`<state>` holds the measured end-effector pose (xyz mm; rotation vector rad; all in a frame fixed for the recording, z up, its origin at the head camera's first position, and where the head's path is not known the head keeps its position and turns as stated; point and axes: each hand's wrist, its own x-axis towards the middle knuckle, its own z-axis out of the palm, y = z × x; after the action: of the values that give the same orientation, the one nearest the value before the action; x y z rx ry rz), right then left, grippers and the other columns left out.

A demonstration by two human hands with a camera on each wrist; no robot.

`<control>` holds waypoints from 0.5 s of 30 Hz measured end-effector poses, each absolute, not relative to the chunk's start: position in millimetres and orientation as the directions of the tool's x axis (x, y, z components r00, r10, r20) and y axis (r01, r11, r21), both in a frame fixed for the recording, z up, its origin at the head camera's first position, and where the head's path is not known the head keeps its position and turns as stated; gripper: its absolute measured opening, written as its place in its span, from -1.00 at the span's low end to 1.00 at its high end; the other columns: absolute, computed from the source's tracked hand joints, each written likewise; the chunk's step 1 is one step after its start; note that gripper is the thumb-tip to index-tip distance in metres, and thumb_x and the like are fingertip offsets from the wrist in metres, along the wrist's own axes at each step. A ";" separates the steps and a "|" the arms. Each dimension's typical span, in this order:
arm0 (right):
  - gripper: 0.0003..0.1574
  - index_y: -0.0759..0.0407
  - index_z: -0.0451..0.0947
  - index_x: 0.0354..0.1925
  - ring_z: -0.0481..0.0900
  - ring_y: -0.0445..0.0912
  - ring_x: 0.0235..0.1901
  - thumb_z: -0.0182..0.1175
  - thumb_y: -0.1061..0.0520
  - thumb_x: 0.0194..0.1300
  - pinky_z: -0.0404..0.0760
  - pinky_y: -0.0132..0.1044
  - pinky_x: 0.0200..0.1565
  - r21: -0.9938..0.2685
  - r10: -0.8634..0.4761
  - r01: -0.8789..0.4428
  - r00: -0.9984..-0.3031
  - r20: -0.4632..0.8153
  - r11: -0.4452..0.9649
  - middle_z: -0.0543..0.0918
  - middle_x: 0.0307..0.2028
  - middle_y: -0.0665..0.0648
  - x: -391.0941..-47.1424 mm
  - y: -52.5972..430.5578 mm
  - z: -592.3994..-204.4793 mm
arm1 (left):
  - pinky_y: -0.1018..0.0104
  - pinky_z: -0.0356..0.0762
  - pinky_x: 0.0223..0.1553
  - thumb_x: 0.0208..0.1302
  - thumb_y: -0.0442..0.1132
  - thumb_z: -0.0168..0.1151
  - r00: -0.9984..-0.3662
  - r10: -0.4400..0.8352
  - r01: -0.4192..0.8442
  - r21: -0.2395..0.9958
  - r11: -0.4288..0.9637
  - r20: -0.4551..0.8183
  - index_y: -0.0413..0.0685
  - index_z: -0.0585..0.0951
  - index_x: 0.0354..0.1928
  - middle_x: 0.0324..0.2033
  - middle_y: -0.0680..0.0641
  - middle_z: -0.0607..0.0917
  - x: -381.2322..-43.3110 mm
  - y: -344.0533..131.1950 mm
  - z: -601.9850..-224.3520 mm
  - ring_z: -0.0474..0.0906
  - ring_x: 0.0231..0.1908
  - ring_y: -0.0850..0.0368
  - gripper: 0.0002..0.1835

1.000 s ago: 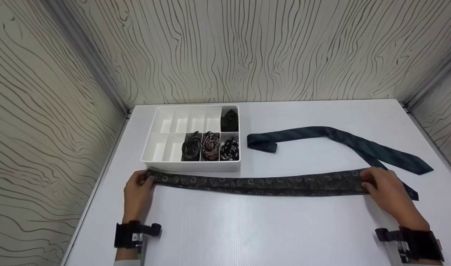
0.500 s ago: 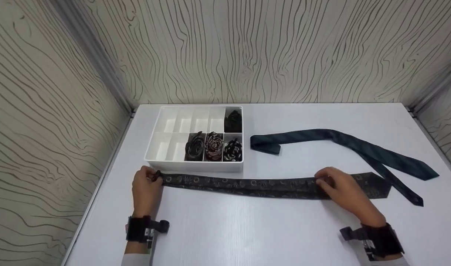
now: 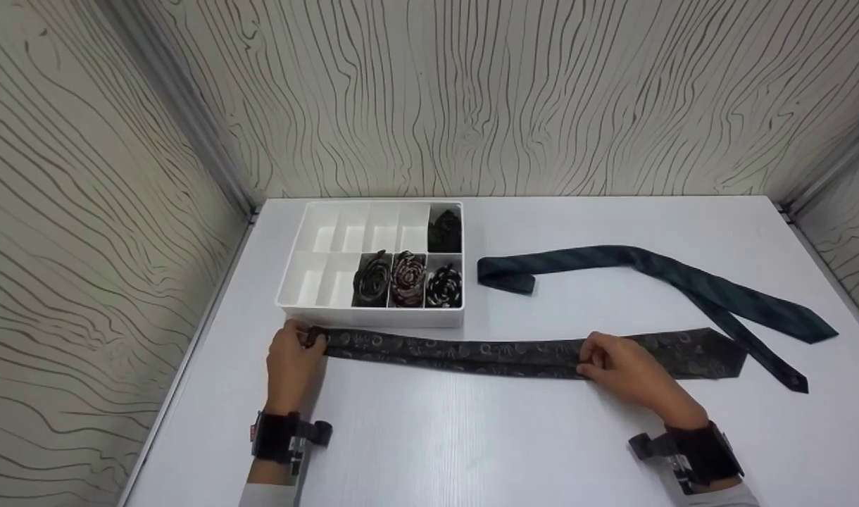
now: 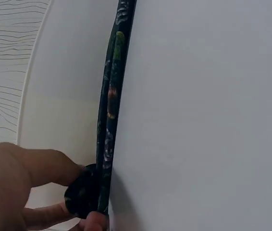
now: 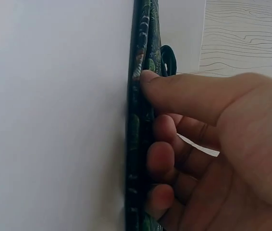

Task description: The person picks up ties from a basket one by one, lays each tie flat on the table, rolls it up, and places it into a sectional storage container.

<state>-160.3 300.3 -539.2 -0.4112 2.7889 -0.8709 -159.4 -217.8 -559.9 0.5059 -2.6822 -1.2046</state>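
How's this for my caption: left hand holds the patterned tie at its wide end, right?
Wrong end: the head view shows the left hand holding the patterned tie at its other end; the wide end lies beyond the right hand.

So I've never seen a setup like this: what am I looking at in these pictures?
There's no robot here, just a person working bare-handed. The wide picture comes from a camera on the head; the two close ones come from black wrist cameras. On the white table lie a dark patterned tie and a blue-green tie, near a white divided box holding four rolled ties. The left hand pinches the patterned tie's small coiled end; the right hand holds it nearer the wide end.
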 end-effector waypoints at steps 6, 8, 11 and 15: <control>-0.84 0.03 0.59 -0.21 0.40 -0.24 -0.42 0.42 0.17 0.38 0.38 -0.35 -0.35 -0.579 -0.301 -0.193 -0.949 -0.095 0.792 0.53 -0.41 -0.05 -159.7 300.3 -541.0 | 0.00 0.58 -0.09 0.35 -0.41 0.31 -0.944 -0.329 -0.195 0.745 0.638 0.035 -0.23 0.52 0.06 -0.08 -0.23 0.57 -160.0 -200.4 -557.9 0.58 -0.06 -0.14 -0.72; -0.85 0.02 0.58 -0.20 0.40 -0.24 -0.42 0.41 0.16 0.39 0.38 -0.35 -0.35 -0.580 -0.297 -0.188 -0.950 -0.098 0.793 0.53 -0.41 -0.05 -159.3 300.4 -541.3 | 0.07 0.55 -0.14 0.37 -0.35 0.33 -0.952 -0.305 -0.183 0.730 0.658 0.037 -0.18 0.55 0.02 -0.10 -0.19 0.53 -159.2 -194.2 -557.8 0.56 -0.11 -0.09 -0.75; -0.84 0.02 0.58 -0.21 0.39 -0.24 -0.42 0.41 0.15 0.39 0.37 -0.35 -0.35 -0.581 -0.293 -0.186 -0.952 -0.095 0.792 0.52 -0.42 -0.05 -158.8 300.4 -541.3 | 0.14 0.50 -0.18 0.47 -0.24 0.27 -0.955 -0.293 -0.177 0.726 0.665 0.036 -0.15 0.64 0.04 -0.09 -0.17 0.53 -157.0 -188.5 -557.6 0.55 -0.14 -0.05 -0.80; -0.83 0.02 0.57 -0.21 0.38 -0.26 -0.44 0.42 0.16 0.39 0.37 -0.35 -0.36 -0.586 -0.301 -0.199 -0.950 -0.079 0.785 0.51 -0.42 -0.05 -158.2 301.0 -541.4 | 0.16 0.50 -0.23 0.55 -0.22 0.16 -0.950 -0.311 -0.203 0.729 0.654 0.014 -0.22 0.63 0.15 -0.06 -0.23 0.57 -155.9 -187.1 -556.6 0.57 -0.15 -0.07 -0.71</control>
<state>-158.2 301.0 -541.4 -0.3962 2.8070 -0.8937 -155.9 -187.1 -556.6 0.4270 -2.7301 -1.1771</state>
